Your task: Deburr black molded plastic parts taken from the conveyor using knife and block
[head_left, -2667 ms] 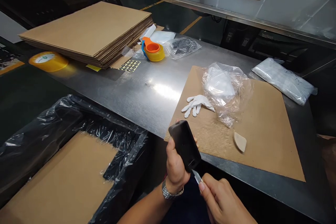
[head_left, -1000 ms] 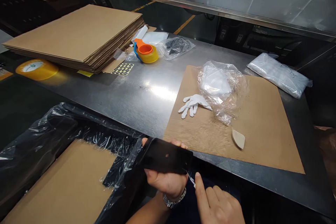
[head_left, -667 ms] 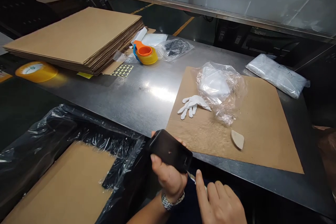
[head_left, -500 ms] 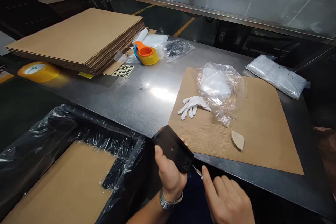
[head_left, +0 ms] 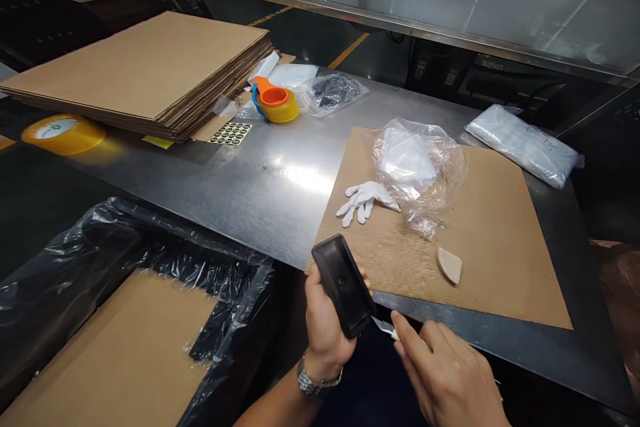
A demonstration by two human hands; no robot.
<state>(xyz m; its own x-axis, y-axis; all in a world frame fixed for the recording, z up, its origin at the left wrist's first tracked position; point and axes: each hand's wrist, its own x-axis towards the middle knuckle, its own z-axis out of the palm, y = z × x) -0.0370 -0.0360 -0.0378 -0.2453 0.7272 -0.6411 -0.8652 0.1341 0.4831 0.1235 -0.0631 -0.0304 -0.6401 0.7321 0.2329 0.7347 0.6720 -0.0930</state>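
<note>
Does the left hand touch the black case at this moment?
Touching. The head view shows the left hand wrapped around the black case, with the thumb on one long edge and the fingertips on the other.

On the table (head_left: 260, 180), a glove (head_left: 365, 199) lies on a cardboard sheet (head_left: 500, 247), left of a plastic bag (head_left: 423, 167).

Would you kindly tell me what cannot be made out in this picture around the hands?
- Head view: small blade; its handle is hidden inside the right hand.
- Head view: black case; its far face is turned away, and the left hand covers one edge.
- Head view: clear bag; crumpled film and glare hide what is in it.
- Head view: sticker sheet; the print is too small to read.
</note>
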